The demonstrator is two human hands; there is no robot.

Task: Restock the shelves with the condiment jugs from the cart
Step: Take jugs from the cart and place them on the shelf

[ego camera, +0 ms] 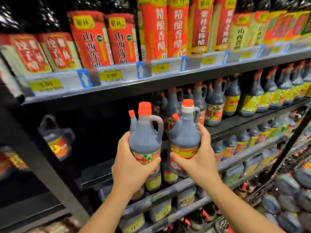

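The big shelves [117, 91] fill the frame, with a dark gap at the middle left. The wire cart [262, 190] sits at the lower right. In the middle, the left jug [144, 137] and the right jug [184, 137] are held up before that gap. They look full, so probably heavy, hard and a bit slippery; grab the fat belly or the loop handle. The left hand [134, 165] wraps round the left jug's belly. The right hand [200, 158] wraps round the right jug's.

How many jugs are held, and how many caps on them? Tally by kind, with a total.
Jugs: 2, the left jug and the right jug
Large orange caps: 2
Small orange spout caps: 2
Total: 6
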